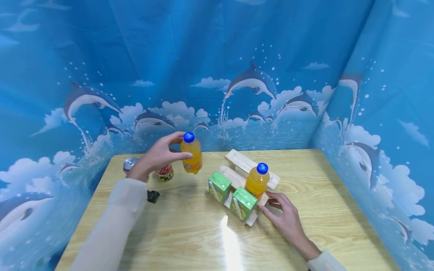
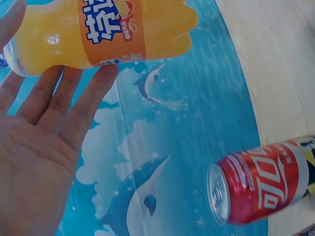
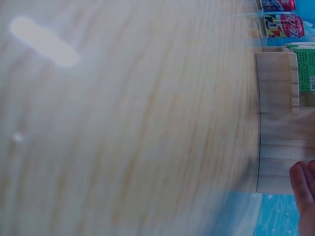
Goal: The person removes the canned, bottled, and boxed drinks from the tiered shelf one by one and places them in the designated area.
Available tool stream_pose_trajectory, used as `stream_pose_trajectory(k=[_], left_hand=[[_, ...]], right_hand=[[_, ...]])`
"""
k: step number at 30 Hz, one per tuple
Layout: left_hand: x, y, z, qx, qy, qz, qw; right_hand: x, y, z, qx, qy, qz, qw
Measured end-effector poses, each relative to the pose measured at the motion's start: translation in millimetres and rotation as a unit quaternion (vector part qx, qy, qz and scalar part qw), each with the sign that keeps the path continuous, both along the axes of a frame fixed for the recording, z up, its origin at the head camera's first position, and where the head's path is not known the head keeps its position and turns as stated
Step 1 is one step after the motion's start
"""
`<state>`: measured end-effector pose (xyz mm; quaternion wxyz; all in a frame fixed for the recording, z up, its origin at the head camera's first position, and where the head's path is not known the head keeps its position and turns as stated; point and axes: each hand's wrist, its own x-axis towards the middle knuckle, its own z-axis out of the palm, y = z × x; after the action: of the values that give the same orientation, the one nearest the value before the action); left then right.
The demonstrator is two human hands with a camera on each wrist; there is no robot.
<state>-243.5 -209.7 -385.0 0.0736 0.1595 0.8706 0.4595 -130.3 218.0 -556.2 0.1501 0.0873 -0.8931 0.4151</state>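
In the head view my left hand (image 1: 164,152) grips an orange soda bottle (image 1: 192,156) with a blue cap, held upright above the table. The left wrist view shows fingers along one side of this bottle (image 2: 113,32). My right hand (image 1: 286,218) holds the right end of a stepped wooden rack (image 1: 234,175), its thumb and fingers around the edge. On the rack stand a second orange soda bottle (image 1: 257,183) and two green drink cartons, one on the left (image 1: 219,188) and one on the right (image 1: 243,205). The right wrist view shows only fingertips (image 3: 300,179) against the rack's side.
A red-and-yellow soda can (image 1: 165,173) stands below my left hand. Another can (image 1: 130,163) is partly hidden behind the wrist. A small black object (image 1: 153,196) lies nearby on the wooden table (image 1: 176,237). A blue dolphin curtain (image 1: 203,75) hangs behind the table and along its sides.
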Motion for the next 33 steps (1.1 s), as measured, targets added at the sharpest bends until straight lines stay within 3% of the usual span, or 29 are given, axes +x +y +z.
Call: stream_pose_trajectory(k=[6, 25, 33], left_hand=[[5.2, -11.8, -2.9, -0.018, 0.001, 0.014, 0.9997], [24.4, -45.1, -15.4, -0.018, -0.009, 0.051, 0.9985], [33.2, -60.5, -20.3, -0.022, -0.019, 0.053, 0.9982]], right_hand=[[-0.1, -0.1, 0.8, 0.002, -0.001, -0.002, 1.0], [-0.5, 0.0, 0.4, 0.001, 0.004, 0.002, 1.0], [0.6, -0.5, 1.2, -0.007, 0.003, 0.002, 1.0]])
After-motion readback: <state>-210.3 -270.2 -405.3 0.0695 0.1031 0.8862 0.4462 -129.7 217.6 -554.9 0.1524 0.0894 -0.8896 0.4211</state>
